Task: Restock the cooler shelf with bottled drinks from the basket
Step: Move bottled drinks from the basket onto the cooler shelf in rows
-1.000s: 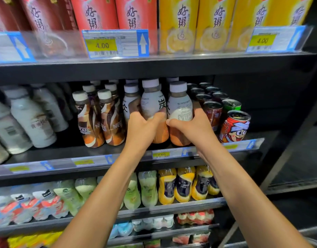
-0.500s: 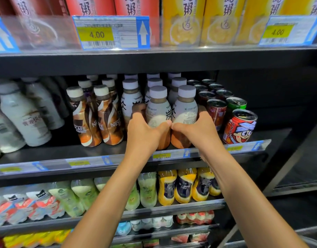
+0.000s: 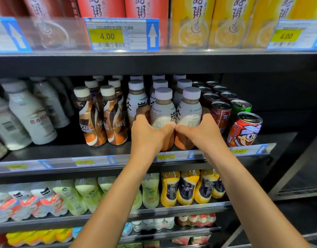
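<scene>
Hands: your left hand (image 3: 147, 134) curls round the left bottle (image 3: 162, 111), your right hand (image 3: 203, 133) round the right bottle (image 3: 190, 110), thumbs meeting, centre frame.
Placement: the 2 seem seated at the cooler shelf (image 3: 64, 152) front.
Left: letting go; basket out of frame.

Shelf (image 3: 64, 151): dark metal, matt, smooth. Price strip (image 3: 136, 159) along its front edge: clear glossy plastic. Bottles (image 3: 162, 111): plastic, satin shrink labels; caps (image 3: 163, 93) matt pale plastic. Cans (image 3: 244, 129) toward the right edge: glossy printed metal, shiny lids
</scene>
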The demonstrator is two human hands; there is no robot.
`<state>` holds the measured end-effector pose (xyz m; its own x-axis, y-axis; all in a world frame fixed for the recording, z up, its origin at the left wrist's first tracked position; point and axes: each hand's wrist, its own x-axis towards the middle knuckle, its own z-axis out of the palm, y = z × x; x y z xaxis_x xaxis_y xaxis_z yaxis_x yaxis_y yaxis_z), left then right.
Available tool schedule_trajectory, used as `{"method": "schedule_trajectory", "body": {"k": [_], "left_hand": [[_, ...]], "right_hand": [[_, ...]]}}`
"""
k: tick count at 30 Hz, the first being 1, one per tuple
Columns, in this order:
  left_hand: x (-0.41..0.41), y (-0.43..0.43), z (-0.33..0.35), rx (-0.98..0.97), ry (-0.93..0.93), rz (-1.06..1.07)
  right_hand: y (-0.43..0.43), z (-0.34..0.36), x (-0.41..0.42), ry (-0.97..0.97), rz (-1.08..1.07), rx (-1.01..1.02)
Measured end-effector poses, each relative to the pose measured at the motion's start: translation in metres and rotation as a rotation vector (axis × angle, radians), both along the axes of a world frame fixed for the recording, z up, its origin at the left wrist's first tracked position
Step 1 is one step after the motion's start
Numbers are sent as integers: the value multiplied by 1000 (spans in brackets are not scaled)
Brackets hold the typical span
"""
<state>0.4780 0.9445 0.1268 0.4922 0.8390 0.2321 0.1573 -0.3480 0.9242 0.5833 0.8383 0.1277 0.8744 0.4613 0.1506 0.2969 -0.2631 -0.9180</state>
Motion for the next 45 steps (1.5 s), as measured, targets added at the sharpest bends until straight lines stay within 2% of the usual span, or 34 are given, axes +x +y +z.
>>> {"method": "schedule_trajectory", "body": {"k": [5,7,11,13,14,16,19,22,26,28,33,41,45], "left_hand": [[-12,0,7,10,39,-113],[-25,2,11,28,70,-143],[-68,21,22,157,-47,-102],[-91,38,32,162,-110,-79],[-102,50,34,153,-126,-59],[-123,74,35,144,-135,-25],[-148,110,26,129,-138,28],[-161,143,16,55,-54,53],[-154,169,8,-10,189,-105],[-147,173,7,-4,239,-170],[-136,173,2,11,214,-276],[-132,181,-11,55,181,-283],[-131,182,-14,85,192,-251]], "right_hand": [[-4,4,-9,3,-19,-78],[-8,7,-19,-52,-58,-75],[-16,16,-73,-403,-171,191],[-8,21,-102,-566,-131,295],[0,23,-111,-577,-82,304],[23,24,-121,-468,33,240],[59,20,-127,-316,161,13],[89,14,-129,-349,199,-231],[111,15,-136,-382,134,-448],[120,15,-138,-428,91,-471],[135,9,-137,-555,15,-494],[138,4,-133,-598,19,-508],[137,-1,-134,-576,-7,-435]]}}
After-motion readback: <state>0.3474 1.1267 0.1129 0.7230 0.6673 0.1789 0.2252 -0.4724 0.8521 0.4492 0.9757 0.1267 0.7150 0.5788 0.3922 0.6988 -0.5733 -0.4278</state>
